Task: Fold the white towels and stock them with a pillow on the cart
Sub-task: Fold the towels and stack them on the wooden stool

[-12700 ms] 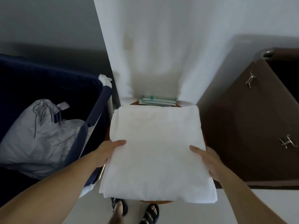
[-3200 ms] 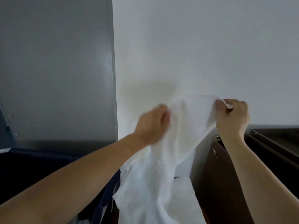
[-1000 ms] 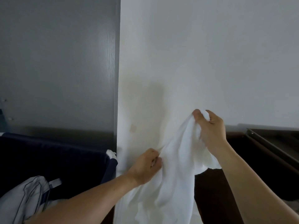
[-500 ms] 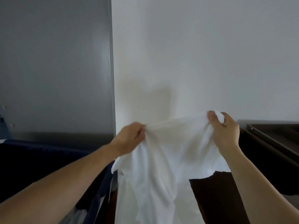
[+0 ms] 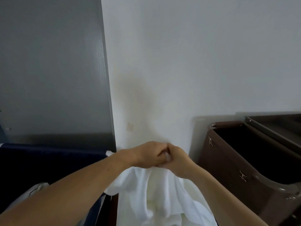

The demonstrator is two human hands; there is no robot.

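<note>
A: What's over on the left?
B: A smooth grey panel (image 5: 52, 66) with a faint grain, and below it a dark blue fabric bin (image 5: 48, 162). A pale crumpled bag (image 5: 35, 190) pokes up at its lower corner.

A: And in the middle?
B: The left hand (image 5: 149, 154) and right hand (image 5: 178, 160) meet knuckle to knuckle in front of the plain white wall (image 5: 187, 62). Both sets of fingers are curled tight, pinching the top edge of a soft white towel (image 5: 156, 196). It hangs from them in loose, rumpled folds down to the bottom edge.

A: To the right?
B: A dark brown cart bag (image 5: 241, 168), boxy and open-topped, with small metal clips (image 5: 210, 141) on its side and a metal rail (image 5: 273, 132) behind.
</note>
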